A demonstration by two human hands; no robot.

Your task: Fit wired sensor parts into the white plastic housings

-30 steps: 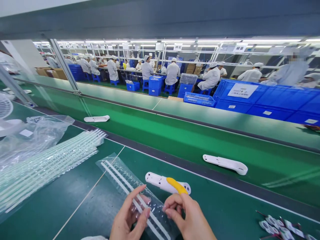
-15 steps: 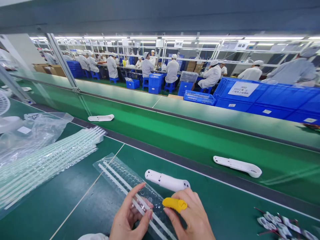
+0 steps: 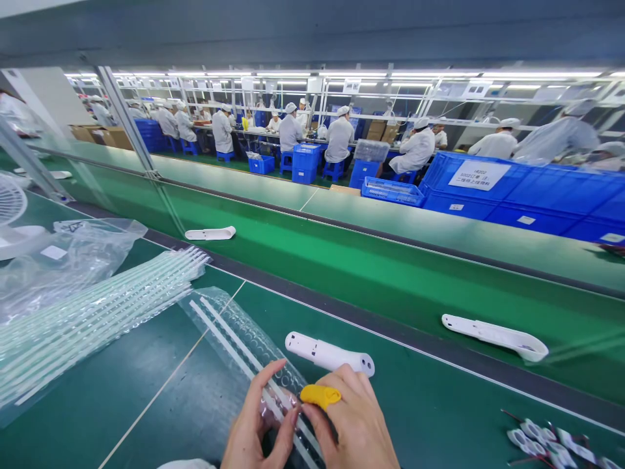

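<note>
At the bottom centre my left hand (image 3: 258, 426) and my right hand (image 3: 349, 423) meet over a clear bubble-film strip (image 3: 234, 342) that carries thin white strips. Both hands pinch the strip's near end. The index finger of my right hand wears a yellow finger cot (image 3: 319, 395). Just beyond my fingers a white plastic housing (image 3: 329, 354) lies flat on the dark green bench (image 3: 146, 391).
A pile of clear strips (image 3: 92, 312) and a plastic bag (image 3: 73, 254) lie at left, beside a white fan (image 3: 12, 215). White housings (image 3: 493, 335) (image 3: 209, 233) ride the green conveyor (image 3: 371, 273). Small wired parts (image 3: 547, 446) sit at right. Blue crates (image 3: 512, 189) and seated workers fill the background.
My right index finger with the yellow cot has curled down from the white housing to meet my left fingers on the strip. The housings on the conveyor have moved to the right.
</note>
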